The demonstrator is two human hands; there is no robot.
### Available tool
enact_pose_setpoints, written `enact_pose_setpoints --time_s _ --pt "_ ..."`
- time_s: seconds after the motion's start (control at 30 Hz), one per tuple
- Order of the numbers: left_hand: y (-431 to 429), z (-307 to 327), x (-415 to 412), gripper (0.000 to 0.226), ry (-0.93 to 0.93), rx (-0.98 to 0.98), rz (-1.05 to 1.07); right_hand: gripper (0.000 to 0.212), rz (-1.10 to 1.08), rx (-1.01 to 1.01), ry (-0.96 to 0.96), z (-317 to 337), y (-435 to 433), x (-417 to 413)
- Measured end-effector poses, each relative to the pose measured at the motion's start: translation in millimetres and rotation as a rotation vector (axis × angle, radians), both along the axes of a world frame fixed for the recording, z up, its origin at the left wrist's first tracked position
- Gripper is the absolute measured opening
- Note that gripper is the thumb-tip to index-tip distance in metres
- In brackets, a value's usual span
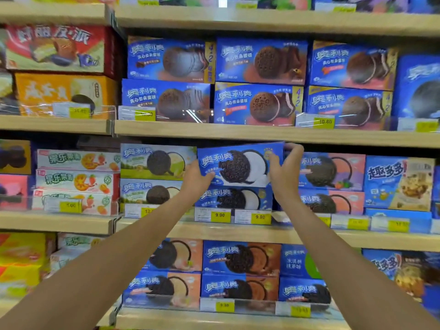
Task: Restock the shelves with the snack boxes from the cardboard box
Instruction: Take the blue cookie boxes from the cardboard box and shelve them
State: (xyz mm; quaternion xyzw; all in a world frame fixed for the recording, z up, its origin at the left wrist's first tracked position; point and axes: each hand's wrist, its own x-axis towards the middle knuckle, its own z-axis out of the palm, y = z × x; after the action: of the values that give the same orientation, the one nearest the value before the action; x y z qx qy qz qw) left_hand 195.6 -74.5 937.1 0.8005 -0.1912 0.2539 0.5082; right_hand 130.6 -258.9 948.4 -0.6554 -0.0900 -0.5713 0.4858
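Note:
A blue cookie box point(240, 164) with a black-and-white sandwich cookie on its front is held between both my hands at the middle shelf point(238, 231). It is tilted, its right end higher, just above a matching blue box point(234, 198) that stands on the shelf. My left hand point(196, 179) grips its lower left corner. My right hand point(284, 172) grips its right end, fingers over the top corner. The cardboard box is out of view.
Green cookie boxes point(157, 163) stand to the left of the slot, pink ones point(331, 172) to the right. The shelf above point(262, 133) hangs close over the held box. Yellow price tags point(220, 216) line the shelf edge. More boxes fill the shelves above and below.

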Motion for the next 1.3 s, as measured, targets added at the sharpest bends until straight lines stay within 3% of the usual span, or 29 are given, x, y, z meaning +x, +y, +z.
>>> enact_pose_setpoints --time_s 0.27,0.5,0.73,0.9,1.03,1.3 --pt "-2 -1 11 0.038 -0.041 0.037 0.098 0.047 -0.359 -0.205 0.092 -18 -10 27" --pt "2 -5 17 0.045 -0.111 0.064 0.217 0.053 -0.458 -0.204 0.207 -19 -6 39" --pt "6 -16 26 0.026 -0.138 0.142 0.239 0.054 -0.613 -0.326 0.306 -38 10 52" --pt "20 -19 32 0.046 -0.164 0.231 0.396 0.058 -0.682 -0.697 0.311 -44 33 60" --pt "32 -28 42 0.066 -0.202 0.276 0.583 0.057 -0.684 -0.722 0.374 -47 40 65" --pt "41 -36 44 0.061 -0.219 0.281 0.591 0.058 -0.718 -0.772 0.363 -55 38 65"
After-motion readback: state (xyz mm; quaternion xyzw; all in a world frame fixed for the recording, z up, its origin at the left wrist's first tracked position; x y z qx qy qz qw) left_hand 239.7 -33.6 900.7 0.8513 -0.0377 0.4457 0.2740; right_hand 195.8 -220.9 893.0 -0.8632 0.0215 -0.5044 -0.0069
